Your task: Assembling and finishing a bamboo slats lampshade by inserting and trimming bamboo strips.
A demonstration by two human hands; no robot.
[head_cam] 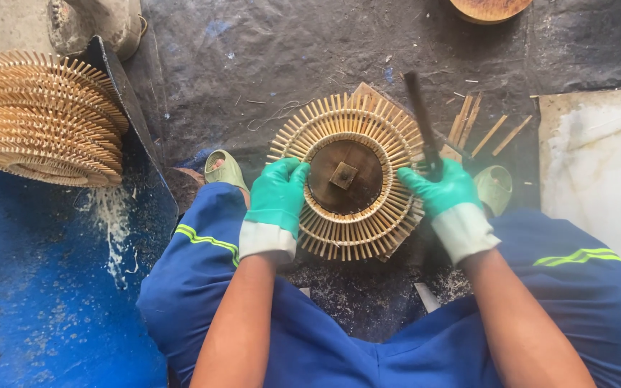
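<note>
The left hand (279, 192) grips the rim of a round bamboo-stick ring (350, 176) lying on the dark floor (253, 65) between the knees, while the right hand (443, 188) is clenched around a dark rod (420, 118), raised beside it; this looks like mid-assembly, calling for a steady grip and careful aim

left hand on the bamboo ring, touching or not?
Touching. The head view shows the gloved left hand with its fingers curled over the bamboo ring at its left rim, no gap between them.
</note>
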